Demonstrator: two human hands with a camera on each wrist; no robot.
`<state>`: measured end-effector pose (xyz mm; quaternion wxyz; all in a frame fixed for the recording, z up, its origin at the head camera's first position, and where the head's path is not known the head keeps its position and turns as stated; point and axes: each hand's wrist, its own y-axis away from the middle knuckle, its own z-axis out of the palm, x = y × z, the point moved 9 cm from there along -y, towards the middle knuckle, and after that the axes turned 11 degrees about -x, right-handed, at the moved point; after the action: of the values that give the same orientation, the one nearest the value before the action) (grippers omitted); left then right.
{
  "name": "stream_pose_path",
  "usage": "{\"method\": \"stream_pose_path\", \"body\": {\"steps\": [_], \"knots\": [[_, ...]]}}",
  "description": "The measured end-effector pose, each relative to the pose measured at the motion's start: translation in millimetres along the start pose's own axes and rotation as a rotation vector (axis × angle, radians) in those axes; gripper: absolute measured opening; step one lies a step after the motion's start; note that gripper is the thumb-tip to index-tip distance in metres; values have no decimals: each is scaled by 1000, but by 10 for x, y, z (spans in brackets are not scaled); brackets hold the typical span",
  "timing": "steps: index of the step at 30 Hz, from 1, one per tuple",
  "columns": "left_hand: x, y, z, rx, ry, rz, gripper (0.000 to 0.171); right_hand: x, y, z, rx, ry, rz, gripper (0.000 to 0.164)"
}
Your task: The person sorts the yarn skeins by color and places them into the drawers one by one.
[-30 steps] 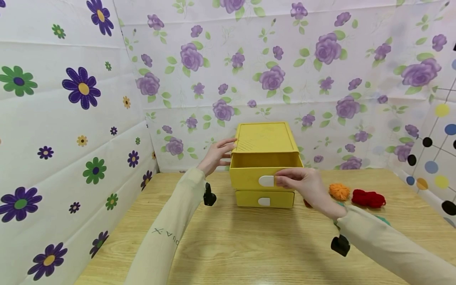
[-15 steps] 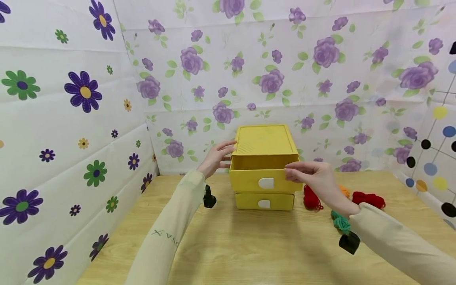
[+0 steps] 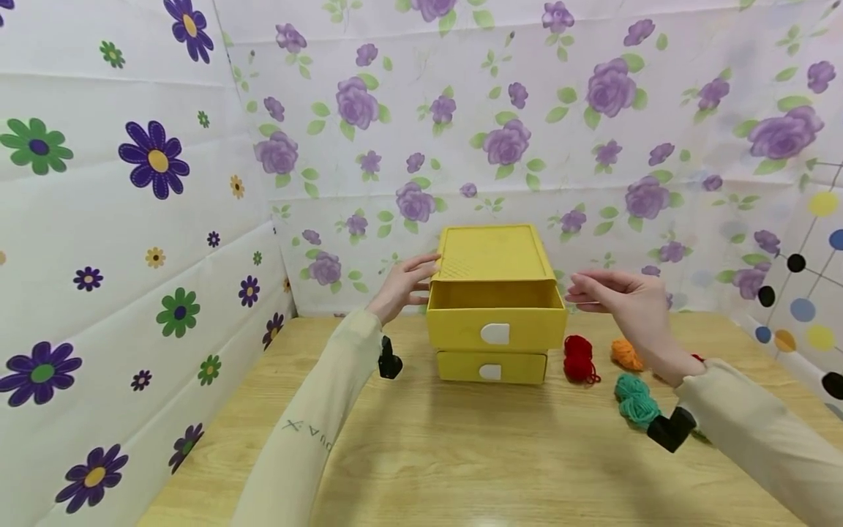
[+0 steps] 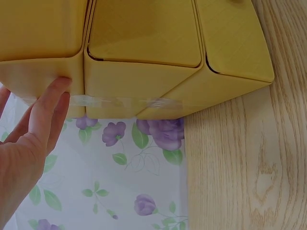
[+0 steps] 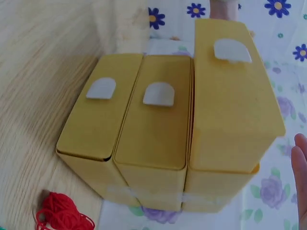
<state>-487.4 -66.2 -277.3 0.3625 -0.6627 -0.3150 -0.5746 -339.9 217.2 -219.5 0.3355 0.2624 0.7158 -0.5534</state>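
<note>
A yellow drawer unit [image 3: 494,252] stands against the back cloth, its top drawer [image 3: 454,329] pulled part way out. White tabs, such as the upper one [image 3: 495,334], mark the drawer fronts. The right wrist view shows three drawers, the lower two closed. My left hand [image 3: 400,288] touches the unit's left side with its fingers spread; in the left wrist view a fingertip [image 4: 61,82] meets the yellow side wall. Just right of the drawer, my right hand [image 3: 626,300] hangs in the air with loosely bent fingers and holds nothing.
Bundles of yarn lie on the wooden table [image 3: 487,468] right of the unit: red [image 3: 579,359], orange [image 3: 627,354] and teal [image 3: 636,399]. More yarn is mostly hidden behind the right forearm. Flowered cloths [image 3: 356,219] hang behind and at the left.
My right hand has let go of the top drawer's white tab and moved right, off the drawer front. The left hand stays at the unit's side, and the drawer remains pulled out.
</note>
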Motion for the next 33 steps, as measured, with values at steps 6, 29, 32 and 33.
{"method": "stream_pose_path", "body": {"steps": [6, 29, 32, 33], "knots": [[84, 55, 72, -38, 16, -11, 45, -59, 23, -59, 20, 33, 41, 26], [11, 7, 13, 5, -14, 4, 42, 618, 93, -477, 94, 122, 259, 44], [13, 3, 22, 3, -8, 5, 43, 764, 128, -513, 93, 165, 320, 49], [12, 1, 25, 1, -3, 5, 43, 812, 143, -522, 93, 180, 344, 51]]}}
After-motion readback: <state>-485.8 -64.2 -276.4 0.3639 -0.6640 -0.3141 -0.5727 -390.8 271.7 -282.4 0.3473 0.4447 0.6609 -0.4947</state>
